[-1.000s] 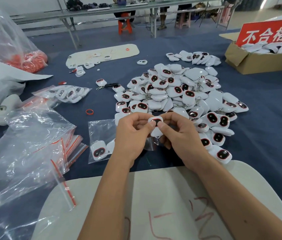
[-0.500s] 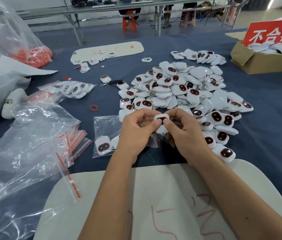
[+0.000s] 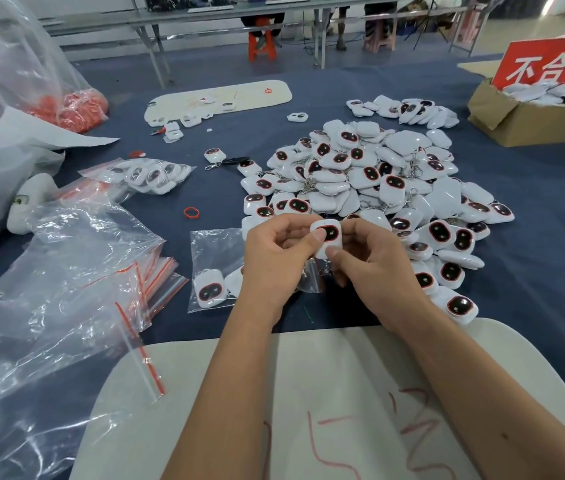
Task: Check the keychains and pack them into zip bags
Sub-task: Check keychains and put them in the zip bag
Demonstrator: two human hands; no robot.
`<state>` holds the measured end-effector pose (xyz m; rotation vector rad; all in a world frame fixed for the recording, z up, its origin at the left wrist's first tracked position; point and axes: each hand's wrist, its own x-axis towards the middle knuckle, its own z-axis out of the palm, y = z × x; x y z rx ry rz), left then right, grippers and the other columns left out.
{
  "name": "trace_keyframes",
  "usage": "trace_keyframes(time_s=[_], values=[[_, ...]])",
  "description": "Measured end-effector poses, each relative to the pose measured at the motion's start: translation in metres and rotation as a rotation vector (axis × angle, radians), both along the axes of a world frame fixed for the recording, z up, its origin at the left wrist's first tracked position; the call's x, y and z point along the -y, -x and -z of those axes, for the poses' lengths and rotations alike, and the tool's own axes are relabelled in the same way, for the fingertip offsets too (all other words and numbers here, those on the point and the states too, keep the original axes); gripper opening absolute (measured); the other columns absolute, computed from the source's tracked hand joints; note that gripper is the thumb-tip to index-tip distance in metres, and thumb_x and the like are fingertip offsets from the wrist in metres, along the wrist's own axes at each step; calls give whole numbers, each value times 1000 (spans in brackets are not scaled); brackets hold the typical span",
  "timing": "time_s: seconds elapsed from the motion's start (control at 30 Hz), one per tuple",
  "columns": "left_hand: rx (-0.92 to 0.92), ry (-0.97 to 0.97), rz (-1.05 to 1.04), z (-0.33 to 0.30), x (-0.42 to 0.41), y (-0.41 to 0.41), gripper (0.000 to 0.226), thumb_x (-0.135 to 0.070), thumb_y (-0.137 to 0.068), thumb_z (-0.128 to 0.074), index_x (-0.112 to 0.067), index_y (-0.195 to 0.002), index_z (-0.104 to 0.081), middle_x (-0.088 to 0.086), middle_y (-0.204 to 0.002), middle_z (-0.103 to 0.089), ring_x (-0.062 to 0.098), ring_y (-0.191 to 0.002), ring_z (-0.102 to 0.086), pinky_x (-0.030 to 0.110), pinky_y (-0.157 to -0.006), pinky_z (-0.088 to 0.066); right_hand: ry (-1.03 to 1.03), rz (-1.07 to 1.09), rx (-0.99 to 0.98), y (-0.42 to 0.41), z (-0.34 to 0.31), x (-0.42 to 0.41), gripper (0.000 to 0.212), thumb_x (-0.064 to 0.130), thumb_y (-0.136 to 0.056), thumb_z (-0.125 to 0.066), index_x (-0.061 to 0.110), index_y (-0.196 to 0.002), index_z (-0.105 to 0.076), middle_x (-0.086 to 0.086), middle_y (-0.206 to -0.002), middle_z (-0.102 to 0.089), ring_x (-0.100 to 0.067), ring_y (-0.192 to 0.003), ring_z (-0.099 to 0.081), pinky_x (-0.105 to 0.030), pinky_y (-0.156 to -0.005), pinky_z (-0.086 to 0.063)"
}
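Centrally, one white keychain (image 3: 328, 237) with a red-rimmed black face is pinched between both hands, held up above the blue table (image 3: 534, 271) with its dark face turned towards the camera. The left hand (image 3: 274, 258) grasps it with the thumb laid on its left edge, and the right hand (image 3: 374, 268) grasps it with the thumb pressed at its lower right corner; the remaining fingers of both hands are curled behind it. Just below the held keychain, partly hidden by the left hand, an open zip bag (image 3: 215, 258) is laid flat on the table with at least one keychain seen inside it. Behind and to the right of the held keychain, a large heap of keychains (image 3: 371, 178) is spread over the cloth, and a smaller cluster (image 3: 406, 109) is set further back. Left of the held keychain, a red ring (image 3: 191, 213) is seen on the cloth, and beyond it a filled bag of keychains (image 3: 142, 174). Further left, a stack of empty zip bags (image 3: 160, 275) with red seals is partly covered by loose clear plastic (image 3: 49, 271). Nearer than the held keychain, a pale board (image 3: 309, 375) with red scribbles is crossed by both forearms. Far right of the heap, a cardboard box (image 3: 523, 123) with a red sign (image 3: 551, 64) is placed.
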<state>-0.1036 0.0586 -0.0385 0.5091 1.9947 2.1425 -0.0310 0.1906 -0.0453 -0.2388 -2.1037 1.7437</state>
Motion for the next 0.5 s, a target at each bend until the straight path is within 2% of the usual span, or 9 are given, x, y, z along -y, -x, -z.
trace_keyframes(time_s=[0.1,0.23,0.33,0.4,0.47,0.5], values=[[3,-5,7,-1,-1,-1,16,-15,-81,-79,-20,-96,-80,8,-95,-80,34,-98,-74,49,-93,-61,55,-3,-10,0,0,0,21,-4,-97,-65,15,-104,-71,1,-73,-69,-11,-53,-54,-25,-54,-49],[11,12,-20,0,-2,0,15,-8,-86,-80,-15,-100,-80,9,-95,-79,37,-98,-73,54,-94,-59,51,-19,1,0,0,0,19,0,-96,-67,16,-106,-71,2,-78,-73,-10,-55,-58,-24,-56,-50],[-5,25,-31,-2,-2,-2,14,-9,-87,-80,-20,-96,-80,8,-93,-79,37,-96,-73,49,-91,-61,60,3,-9,1,2,-1,19,1,-96,-69,18,-104,-72,5,-80,-74,-6,-57,-60,-22,-56,-49],[-17,46,-56,-3,-4,-3,11,-10,-90,-79,-19,-96,-80,6,-91,-79,32,-93,-74,42,-88,-63,52,6,-17,1,2,0,20,0,-96,-68,19,-104,-72,6,-81,-74,-5,-58,-60,-20,-57,-50],[-20,83,-109,-3,-6,-3,5,-14,-95,-73,-15,-94,-79,4,-86,-78,20,-80,-74,36,-80,-63,54,33,-22,2,2,0,21,0,-95,-68,21,-101,-72,7,-81,-75,-2,-58,-61,-19,-58,-49],[-18,107,-155,-3,-7,-3,11,-17,-97,-69,-14,-91,-77,4,-82,-77,16,-74,-71,35,-77,-62,69,60,-28,2,2,0,21,1,-95,-69,21,-101,-72,7,-82,-75,-3,-58,-61,-19,-58,-50]])
